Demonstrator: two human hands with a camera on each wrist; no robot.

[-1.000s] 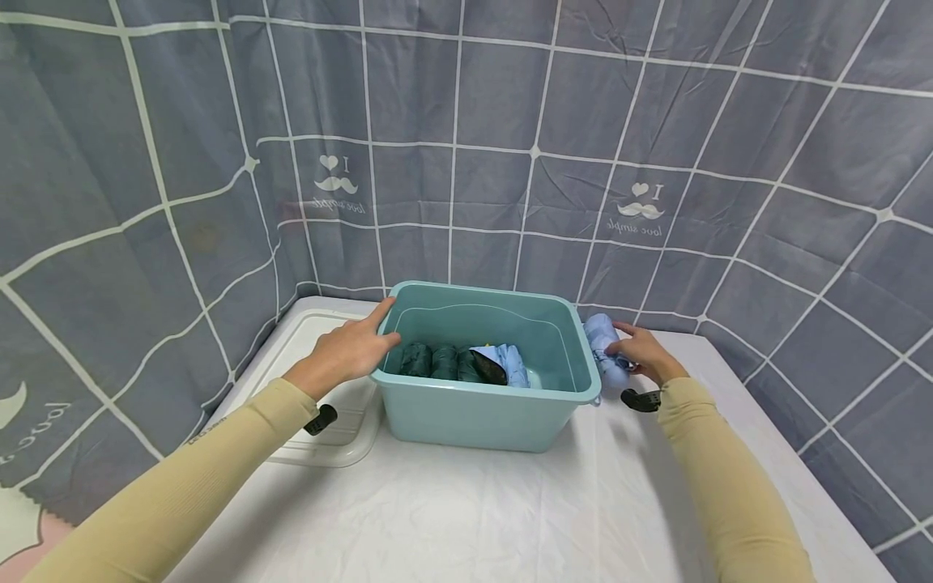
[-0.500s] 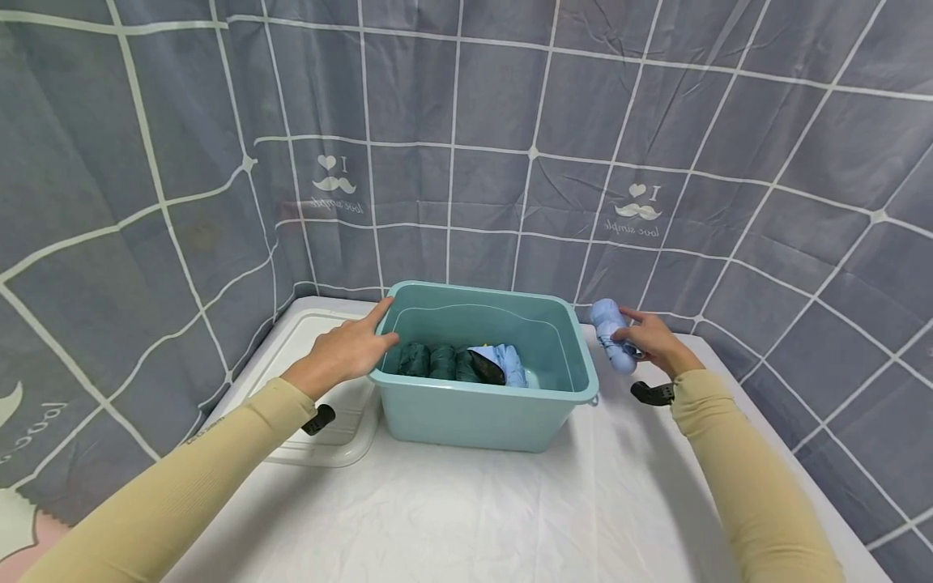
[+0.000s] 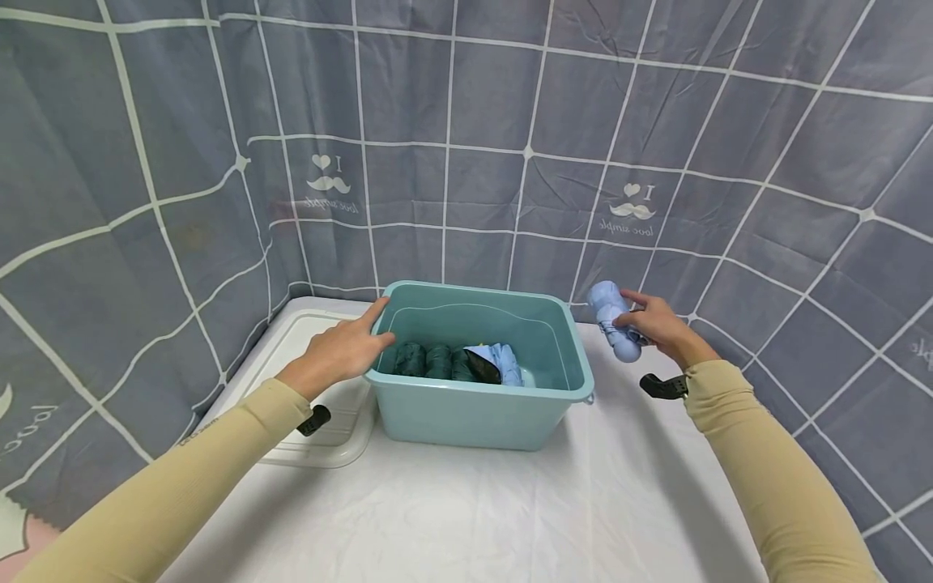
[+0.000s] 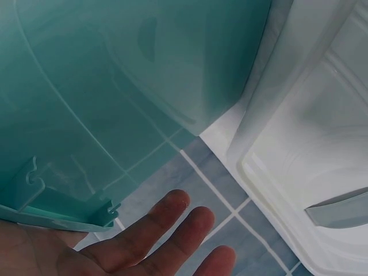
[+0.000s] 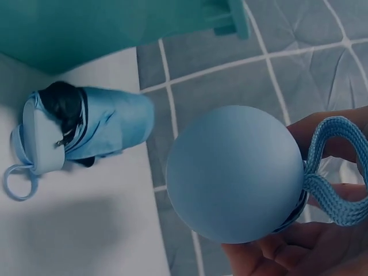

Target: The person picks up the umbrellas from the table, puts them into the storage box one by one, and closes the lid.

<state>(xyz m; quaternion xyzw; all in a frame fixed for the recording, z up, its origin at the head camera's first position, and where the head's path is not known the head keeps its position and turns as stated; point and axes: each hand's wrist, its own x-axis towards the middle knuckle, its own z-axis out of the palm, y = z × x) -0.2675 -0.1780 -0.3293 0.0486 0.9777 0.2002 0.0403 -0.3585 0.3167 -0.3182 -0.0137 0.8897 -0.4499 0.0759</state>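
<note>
Blue and rolled, one umbrella is gripped by the right hand's fingers, raised right of the bin; the left hand's fingers lie loosely straight against its rim. A slack hold could let it slip; the loose cord might snag the rim if carried low.

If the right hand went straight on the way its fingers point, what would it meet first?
Most likely the curtain: beyond the right hand and the umbrella it grips, the head view shows nothing else in that line. The bin sits just left of it, and depth is unclear.
</note>
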